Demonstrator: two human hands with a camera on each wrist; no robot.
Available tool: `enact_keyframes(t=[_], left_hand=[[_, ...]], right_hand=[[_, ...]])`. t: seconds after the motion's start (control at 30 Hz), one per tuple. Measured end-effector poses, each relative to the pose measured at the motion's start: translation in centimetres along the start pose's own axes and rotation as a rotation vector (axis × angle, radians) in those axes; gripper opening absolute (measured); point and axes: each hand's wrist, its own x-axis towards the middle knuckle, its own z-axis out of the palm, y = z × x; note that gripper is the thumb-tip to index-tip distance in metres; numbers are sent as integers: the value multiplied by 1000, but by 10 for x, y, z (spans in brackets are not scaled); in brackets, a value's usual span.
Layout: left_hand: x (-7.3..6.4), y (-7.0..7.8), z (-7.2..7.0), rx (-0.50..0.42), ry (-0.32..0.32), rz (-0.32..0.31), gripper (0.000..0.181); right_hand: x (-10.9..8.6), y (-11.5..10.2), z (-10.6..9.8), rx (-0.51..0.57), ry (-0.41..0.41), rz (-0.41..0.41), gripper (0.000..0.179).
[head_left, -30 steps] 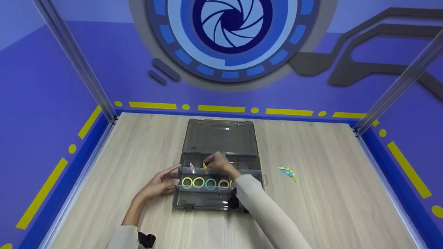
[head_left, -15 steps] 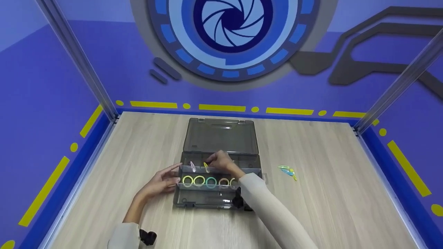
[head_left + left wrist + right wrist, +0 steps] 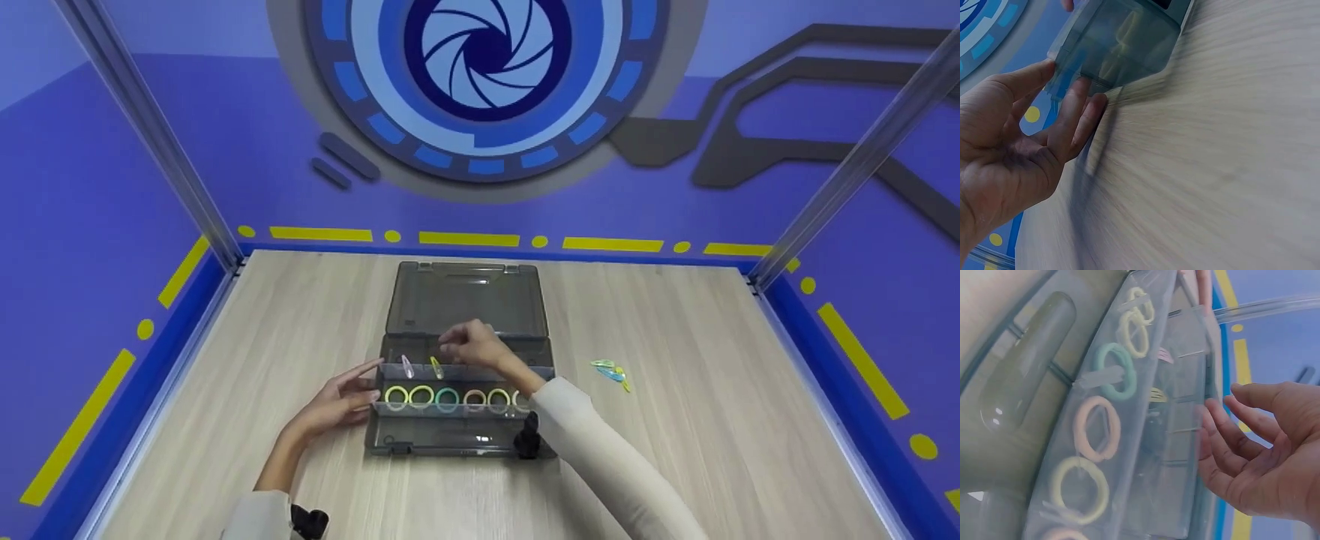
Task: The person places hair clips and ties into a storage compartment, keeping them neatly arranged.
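A smoky see-through divided case point(image 3: 442, 431) lies with its lid point(image 3: 466, 300) folded back. My left hand point(image 3: 330, 405) touches its left side with extended fingers, as the left wrist view shows on the case wall point(image 3: 1134, 50). My right hand point(image 3: 476, 346) hovers over the back compartment, fingers loosely bent, holding nothing. A pink snap hair clip point(image 3: 407, 367) and a yellow snap hair clip point(image 3: 436, 367) stand by the back divider, left of that hand. The middle row holds several ring-shaped hair ties, among them a green hair tie point(image 3: 1114, 371) and a peach hair tie point(image 3: 1096, 428).
Several loose hair clips point(image 3: 612, 373), green, blue and yellow, lie in a small pile on the wooden table point(image 3: 660, 450) right of the case. Blue-purple panels point(image 3: 187, 150) with metal corner posts enclose the table at the back and sides.
My right hand has let go of the yellow hair clip and drawn slightly away from it; its fingers have loosened. The left hand stays at the case's side. The head view has shifted a little.
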Motion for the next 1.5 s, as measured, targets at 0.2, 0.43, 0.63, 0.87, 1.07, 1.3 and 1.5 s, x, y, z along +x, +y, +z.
enact_keyframes(t=[0.2, 0.43, 0.63, 0.87, 1.07, 1.3, 1.5], left_hand=[[1, -2, 0, -30, 3, 2, 69], [2, -3, 1, -38, 3, 9, 69], [2, -2, 1, -32, -11, 30, 70], [2, -1, 1, -36, -5, 3, 69], [0, -1, 1, -31, 6, -14, 70], [0, -1, 0, -35, -3, -16, 70], [0, 0, 1, -29, 0, -18, 70]], right_hand=[[-13, 7, -11, -77, 37, -148, 18], [-32, 23, -25, -26, 43, -177, 19], [-48, 42, -42, -10, 76, -170, 19], [-57, 59, -64, 70, 115, -120, 23], [-68, 69, -79, 63, 164, -43, 21], [-76, 81, -98, 34, 212, -27, 21], [-83, 94, -119, -8, 247, -1, 21]])
